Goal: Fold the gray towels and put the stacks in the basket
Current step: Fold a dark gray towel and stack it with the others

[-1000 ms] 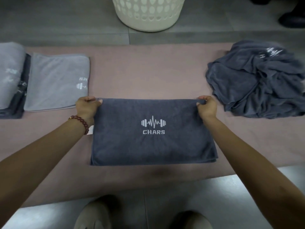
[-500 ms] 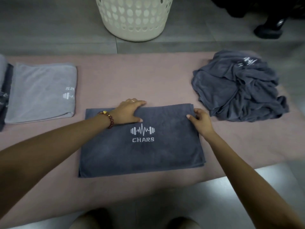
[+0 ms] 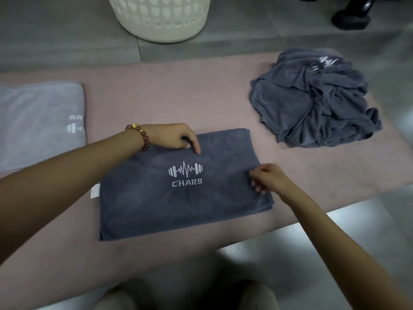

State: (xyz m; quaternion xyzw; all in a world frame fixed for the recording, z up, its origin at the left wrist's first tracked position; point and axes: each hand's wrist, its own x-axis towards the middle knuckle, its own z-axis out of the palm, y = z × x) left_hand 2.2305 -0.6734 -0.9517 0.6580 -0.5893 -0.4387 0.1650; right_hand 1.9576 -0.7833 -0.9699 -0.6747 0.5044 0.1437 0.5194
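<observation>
- Left grip [image 3: 176, 137] rests with bent fingers on the far edge of the folded dark gray towel [image 3: 178, 204]; whether it pinches, I cannot tell.
- That towel lies flat on the desk [image 3: 156, 90], near side.
- Right grip [image 3: 266, 177] pinches its right edge.
- Crumpled gray towels [image 3: 312, 104] heap far right.

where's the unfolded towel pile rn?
Head view, far right of the pink mat: the crumpled dark gray pile lies right of the flat CHARS towel, not touching it, with the white basket farther back-left.

"chars" – white, under a barbell logo – on the folded dark towel [image 3: 178, 193].
</observation>
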